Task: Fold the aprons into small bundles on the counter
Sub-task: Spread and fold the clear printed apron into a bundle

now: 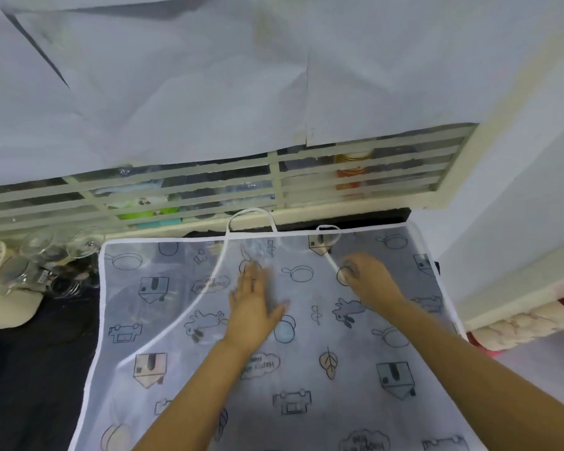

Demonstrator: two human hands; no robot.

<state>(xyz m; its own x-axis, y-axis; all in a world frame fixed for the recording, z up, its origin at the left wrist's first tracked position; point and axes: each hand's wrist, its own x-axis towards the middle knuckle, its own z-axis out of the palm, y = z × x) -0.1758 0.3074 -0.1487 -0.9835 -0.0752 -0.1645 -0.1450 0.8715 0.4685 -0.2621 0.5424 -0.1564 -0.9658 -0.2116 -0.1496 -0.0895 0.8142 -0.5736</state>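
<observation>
Head view: a thin, see-through apron [306, 379] printed with pans, leaves and little houses lies spread flat on the dark tabletop [30, 369], its white-edged top hem running along the far side just below a louvred window [209, 187]. The left hand [254, 304] rests palm down near the apron's middle, fingers straight and spread wide, pressing the cloth flat. The right hand [372, 283] sits further right and a little higher on the cloth, its fingers curled in around a white tie strap [331, 260] that trails up toward the top hem; the grip is blurred, but the strap ends in those fingers. A white neck loop [253, 211] arches over the top hem onto the window sill. Clear glasses [85, 244] stand on the tabletop just beside the apron's far left corner. Pale paper sheets [209, 76] cover the window's upper part, and an orange bottle [352, 172] shows behind the slats.
</observation>
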